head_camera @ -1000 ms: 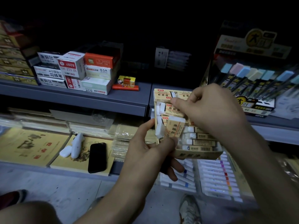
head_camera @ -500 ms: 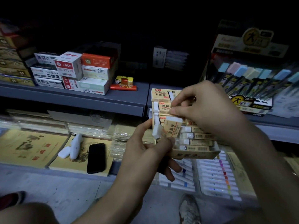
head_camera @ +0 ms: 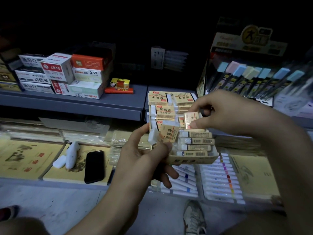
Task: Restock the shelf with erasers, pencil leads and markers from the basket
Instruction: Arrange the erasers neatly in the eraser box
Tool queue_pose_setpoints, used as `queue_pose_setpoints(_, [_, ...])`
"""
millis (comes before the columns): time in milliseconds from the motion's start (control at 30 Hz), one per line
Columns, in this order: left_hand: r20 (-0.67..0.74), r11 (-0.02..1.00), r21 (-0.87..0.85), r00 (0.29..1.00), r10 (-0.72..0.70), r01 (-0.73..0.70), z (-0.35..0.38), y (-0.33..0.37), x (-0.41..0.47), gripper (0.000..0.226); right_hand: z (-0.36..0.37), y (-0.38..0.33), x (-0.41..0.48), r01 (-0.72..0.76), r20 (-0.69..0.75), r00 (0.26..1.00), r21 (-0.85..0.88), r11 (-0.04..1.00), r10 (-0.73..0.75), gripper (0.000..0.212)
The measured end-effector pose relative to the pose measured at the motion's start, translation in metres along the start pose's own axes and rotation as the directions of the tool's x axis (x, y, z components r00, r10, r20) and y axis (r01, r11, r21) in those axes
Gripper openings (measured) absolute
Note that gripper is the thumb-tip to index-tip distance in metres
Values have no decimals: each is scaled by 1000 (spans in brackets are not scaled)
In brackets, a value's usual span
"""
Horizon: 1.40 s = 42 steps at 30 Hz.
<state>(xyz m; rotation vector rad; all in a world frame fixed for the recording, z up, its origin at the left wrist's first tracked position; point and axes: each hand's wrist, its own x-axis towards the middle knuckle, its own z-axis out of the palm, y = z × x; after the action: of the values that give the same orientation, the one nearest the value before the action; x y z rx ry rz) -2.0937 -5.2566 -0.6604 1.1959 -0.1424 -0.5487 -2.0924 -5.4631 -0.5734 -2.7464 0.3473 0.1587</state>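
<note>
Head view: right hand is pinching one eraser upright just above the eraser box, long axis pointing down at its gap. Left hand is gripping the box's near-left corner, thumb pinning a spare eraser.

Left of the left hand, the grey shelf lies bare up to a small red pack. Just behind the right hand, a pen display blocks the way.
</note>
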Motion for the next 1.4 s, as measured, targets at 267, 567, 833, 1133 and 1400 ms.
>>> queue_pose_setpoints(267, [-10,1000,-6,1000,2,-2,1,2,0,46,-20,2,-18,237,-254,960,526,817,-115,16])
queue_pose_setpoints(567, [-7,1000,4,1000,4,-4,1,2,0,42,-6,5,-8,134,-216,973,218,967,-86,23])
queue_pose_setpoints(833, [-7,1000,12,1000,-2,2,1,2,-1,47,-7,-15,-3,27,-143,988,-254,967,-65,46])
queue_pose_setpoints(1133, [-15,1000,31,1000,8,-7,2,0,0,46,4,-17,-1,-14,-216,973,-381,924,-74,42])
queue_pose_setpoints(1400, [-3,1000,22,1000,17,-16,1,0,2,40,-1,4,-18,-24,-203,978,116,993,47,53])
